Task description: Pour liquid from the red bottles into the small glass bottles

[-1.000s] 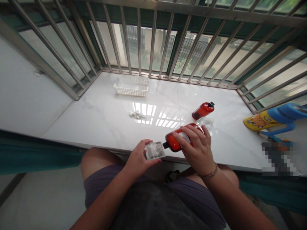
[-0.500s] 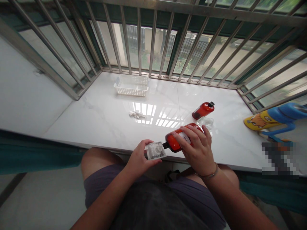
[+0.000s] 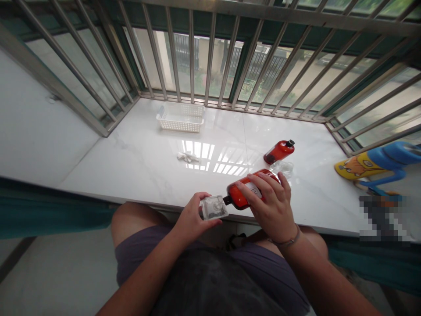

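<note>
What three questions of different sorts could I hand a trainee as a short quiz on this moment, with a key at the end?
1. Which hand holds the tilted red bottle: A, the left; B, the right; C, both?
2. True or false: the white basket stands between the two hands.
3. Fill in: the held bottle's neck points toward a small clear ____ in the left hand.

Key:
1. B, the right hand.
2. False; it stands at the back, near the window bars.
3. Container.
</note>
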A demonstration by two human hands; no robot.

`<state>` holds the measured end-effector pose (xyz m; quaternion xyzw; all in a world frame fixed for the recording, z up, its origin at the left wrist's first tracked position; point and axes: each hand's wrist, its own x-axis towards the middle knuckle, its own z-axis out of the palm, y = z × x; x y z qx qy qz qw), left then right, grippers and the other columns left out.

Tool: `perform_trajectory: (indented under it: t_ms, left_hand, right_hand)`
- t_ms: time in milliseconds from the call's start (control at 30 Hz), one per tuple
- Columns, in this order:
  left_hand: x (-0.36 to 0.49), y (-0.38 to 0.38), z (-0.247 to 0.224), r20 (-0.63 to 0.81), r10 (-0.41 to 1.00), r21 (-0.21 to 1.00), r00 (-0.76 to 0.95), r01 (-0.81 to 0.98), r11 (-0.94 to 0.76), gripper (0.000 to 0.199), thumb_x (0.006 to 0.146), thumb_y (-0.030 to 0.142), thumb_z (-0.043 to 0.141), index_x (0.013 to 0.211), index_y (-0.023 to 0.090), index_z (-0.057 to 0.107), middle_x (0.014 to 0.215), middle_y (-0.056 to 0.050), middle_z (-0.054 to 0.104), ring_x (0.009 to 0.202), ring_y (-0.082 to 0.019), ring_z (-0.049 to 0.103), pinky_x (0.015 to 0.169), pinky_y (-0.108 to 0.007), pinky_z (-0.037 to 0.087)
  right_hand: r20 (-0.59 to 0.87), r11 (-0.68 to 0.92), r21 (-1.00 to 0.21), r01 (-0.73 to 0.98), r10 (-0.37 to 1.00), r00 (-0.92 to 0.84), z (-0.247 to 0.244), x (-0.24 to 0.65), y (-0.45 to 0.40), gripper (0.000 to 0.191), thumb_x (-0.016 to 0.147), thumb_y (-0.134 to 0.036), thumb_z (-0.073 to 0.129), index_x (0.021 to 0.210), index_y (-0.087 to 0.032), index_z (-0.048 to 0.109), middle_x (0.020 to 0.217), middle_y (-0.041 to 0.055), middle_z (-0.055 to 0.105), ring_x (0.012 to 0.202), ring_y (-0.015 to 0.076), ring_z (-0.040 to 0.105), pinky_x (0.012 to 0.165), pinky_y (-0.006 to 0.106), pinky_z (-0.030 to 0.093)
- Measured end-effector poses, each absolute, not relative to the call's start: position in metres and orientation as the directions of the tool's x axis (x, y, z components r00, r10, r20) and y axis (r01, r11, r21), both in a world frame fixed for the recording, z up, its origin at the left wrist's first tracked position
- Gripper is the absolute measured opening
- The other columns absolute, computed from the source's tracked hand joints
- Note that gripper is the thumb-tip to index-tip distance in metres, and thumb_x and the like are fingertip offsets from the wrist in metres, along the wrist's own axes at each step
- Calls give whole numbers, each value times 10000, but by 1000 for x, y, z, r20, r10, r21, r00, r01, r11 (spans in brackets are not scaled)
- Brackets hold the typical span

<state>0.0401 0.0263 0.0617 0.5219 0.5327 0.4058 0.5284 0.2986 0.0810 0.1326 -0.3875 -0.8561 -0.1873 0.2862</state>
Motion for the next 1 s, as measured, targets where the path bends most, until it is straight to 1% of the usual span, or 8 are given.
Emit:
perform_trajectory:
  t_ms: [67,200,500,867,1000]
  left_hand:
    - [40,26,62,-136,985,986,103,117,123,749,715,327,998,1319,242,562,1394,-105,659,1147,-293,755,1005,-463,646]
    - [40,26,62,-147,983,987,110,76,139,751,713,326,1000,1316,242,560,1376,-97,666,1109,-286,771,974,-456,659]
    - [39,26,59,-120,988,990,93,84,112,755,706,305,1005,1320,240,572,1377,-103,658,1164,-295,746,1030,-479,642]
    - [40,27,58,-129,985,991,112,49,125,766,702,349,1008,1314,244,558,1373,-95,654,1122,-284,765,986,-448,661]
    - [40,27,58,-139,984,990,111,46,134,769,701,367,1007,1311,246,554,1377,-96,657,1129,-293,767,987,-460,663]
  right_hand:
    - [635,630,97,771,557,-535,133,298,81,586,1035,-138,665,1562,-380,580,1453,75,688,1407,301,582,1327,644,290]
    - [637,627,102,773,555,-534,133,299,81,592,1032,-143,673,1565,-383,578,1457,73,684,1409,300,581,1332,643,283]
    - [640,632,118,766,541,-545,133,300,82,546,1035,-148,676,1532,-362,607,1459,77,680,1416,295,576,1330,647,286]
    - [637,632,130,764,538,-552,134,301,82,561,1034,-150,678,1544,-370,598,1464,77,679,1421,295,574,1329,647,291]
    - [641,632,128,765,536,-550,135,300,82,585,1031,-153,681,1564,-374,581,1453,74,685,1418,299,577,1333,642,289]
